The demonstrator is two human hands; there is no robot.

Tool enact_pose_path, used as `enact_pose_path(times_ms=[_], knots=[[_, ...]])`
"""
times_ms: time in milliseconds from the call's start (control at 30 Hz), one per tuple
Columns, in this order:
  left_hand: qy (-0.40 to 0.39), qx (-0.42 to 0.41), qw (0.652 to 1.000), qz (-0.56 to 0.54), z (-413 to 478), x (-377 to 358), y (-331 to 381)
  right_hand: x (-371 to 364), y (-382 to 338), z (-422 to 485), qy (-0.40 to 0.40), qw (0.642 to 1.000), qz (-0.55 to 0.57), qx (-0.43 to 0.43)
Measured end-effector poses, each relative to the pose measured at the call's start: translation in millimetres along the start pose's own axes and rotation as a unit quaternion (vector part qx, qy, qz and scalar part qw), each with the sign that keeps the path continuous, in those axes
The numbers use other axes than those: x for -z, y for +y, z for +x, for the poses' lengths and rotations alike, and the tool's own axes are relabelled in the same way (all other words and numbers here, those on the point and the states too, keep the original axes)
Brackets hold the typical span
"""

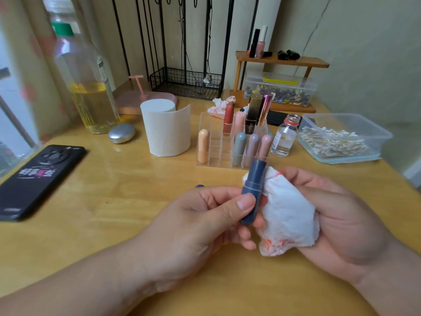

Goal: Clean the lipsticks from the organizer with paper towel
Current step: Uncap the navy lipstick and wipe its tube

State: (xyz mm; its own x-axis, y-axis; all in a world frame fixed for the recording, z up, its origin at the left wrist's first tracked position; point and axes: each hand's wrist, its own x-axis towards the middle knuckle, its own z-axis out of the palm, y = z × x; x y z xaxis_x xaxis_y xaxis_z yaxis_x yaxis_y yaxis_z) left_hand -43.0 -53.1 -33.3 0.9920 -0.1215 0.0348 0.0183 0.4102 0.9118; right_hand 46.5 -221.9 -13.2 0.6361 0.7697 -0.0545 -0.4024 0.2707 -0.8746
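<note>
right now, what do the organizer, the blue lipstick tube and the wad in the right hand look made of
Organizer: clear rigid plastic, probably acrylic; the table shows through its glossy walls. Blue lipstick tube: matte, likely plastic; no shine. Wad: soft white paper towel, creased, with red smears.

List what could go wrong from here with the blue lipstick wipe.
1. The paper towel in the right hand already bears red smears; wiping with that patch may put colour back on the blue lipstick.
2. The left hand pinches the lipstick only near its lower end; the towel's push could tip or drop it.
3. The small glass bottle, seemingly uncapped, stands beside the organizer; returning the lipstick could knock it over.
</note>
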Motion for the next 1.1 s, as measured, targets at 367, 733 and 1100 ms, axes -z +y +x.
enact_pose_path(times_ms=[367, 733, 1100], knots=[[-0.056, 0.0, 0.998, 0.017, -3.3, -1.1, -4.5, 0.4, 5.7, -1.9, -0.047, 0.997, -0.037, -0.045], [-0.065, 0.03, 0.997, -0.014, -5.8, -0.1, -0.5, -4.3, 3.8, -3.5, -0.111, 0.994, -0.004, -0.015], [0.096, -0.022, 0.974, 0.203, -16.9, -13.0, 5.8, -2.7, 3.5, -6.3, -0.031, 0.992, -0.125, 0.013]])
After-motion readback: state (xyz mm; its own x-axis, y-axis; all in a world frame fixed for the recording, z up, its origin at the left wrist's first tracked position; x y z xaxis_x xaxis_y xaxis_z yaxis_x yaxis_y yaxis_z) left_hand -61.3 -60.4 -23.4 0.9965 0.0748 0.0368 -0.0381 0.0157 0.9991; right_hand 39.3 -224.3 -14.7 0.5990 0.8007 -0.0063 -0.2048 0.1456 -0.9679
